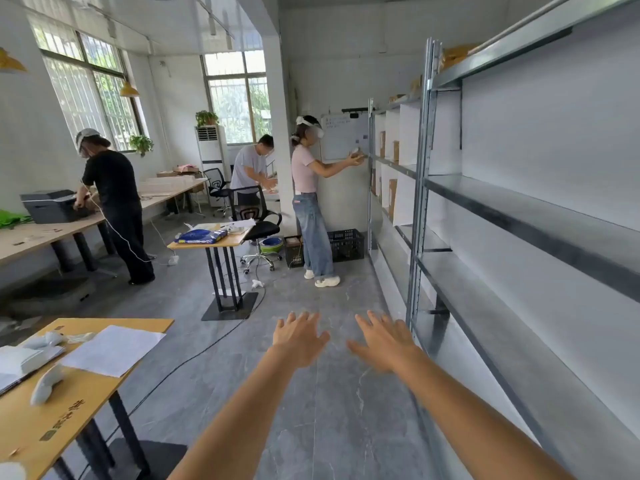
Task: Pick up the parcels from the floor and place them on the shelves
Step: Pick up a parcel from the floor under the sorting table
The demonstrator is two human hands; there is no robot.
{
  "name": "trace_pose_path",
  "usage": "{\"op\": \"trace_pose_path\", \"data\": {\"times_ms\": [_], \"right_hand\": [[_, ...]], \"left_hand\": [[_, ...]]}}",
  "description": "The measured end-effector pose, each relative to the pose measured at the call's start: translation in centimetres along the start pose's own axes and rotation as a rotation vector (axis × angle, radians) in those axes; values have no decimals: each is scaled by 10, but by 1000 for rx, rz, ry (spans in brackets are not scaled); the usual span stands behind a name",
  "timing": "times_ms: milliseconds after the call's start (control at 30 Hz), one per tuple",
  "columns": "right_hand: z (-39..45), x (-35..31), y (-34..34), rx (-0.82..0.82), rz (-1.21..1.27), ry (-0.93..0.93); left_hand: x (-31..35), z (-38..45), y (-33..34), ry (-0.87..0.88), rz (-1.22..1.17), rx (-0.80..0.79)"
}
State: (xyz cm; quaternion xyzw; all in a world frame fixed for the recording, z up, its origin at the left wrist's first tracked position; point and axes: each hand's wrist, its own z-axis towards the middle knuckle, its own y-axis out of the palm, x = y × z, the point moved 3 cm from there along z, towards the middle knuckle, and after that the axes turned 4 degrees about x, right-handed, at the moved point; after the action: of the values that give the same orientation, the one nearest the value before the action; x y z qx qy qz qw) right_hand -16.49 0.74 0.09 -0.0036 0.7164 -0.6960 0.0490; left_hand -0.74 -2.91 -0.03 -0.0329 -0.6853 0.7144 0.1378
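Note:
Both my arms reach out in front of me over the grey floor. My left hand and my right hand are held flat with fingers spread, and neither holds anything. A metal shelf rack runs along the right wall; its near shelves are bare. Brown parcels stand on the shelves of the farther rack, and more brown parcels lie on the top shelf. No parcel shows on the floor near my hands.
A wooden table with papers stands at lower left, and a small desk is ahead. A person in a pink top holds an object at the far rack, beside black crates. Two more people work at the long tables.

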Motion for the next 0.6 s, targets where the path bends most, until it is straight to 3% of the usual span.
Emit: {"op": "trace_pose_path", "data": {"times_ms": [367,600], "right_hand": [[184,-19,5,-16,-81,-31],[278,-42,13,-64,-80,-81]], "left_hand": [[-69,166,15,-4,-56,-13],[-129,230,26,-83,-38,-45]]}}
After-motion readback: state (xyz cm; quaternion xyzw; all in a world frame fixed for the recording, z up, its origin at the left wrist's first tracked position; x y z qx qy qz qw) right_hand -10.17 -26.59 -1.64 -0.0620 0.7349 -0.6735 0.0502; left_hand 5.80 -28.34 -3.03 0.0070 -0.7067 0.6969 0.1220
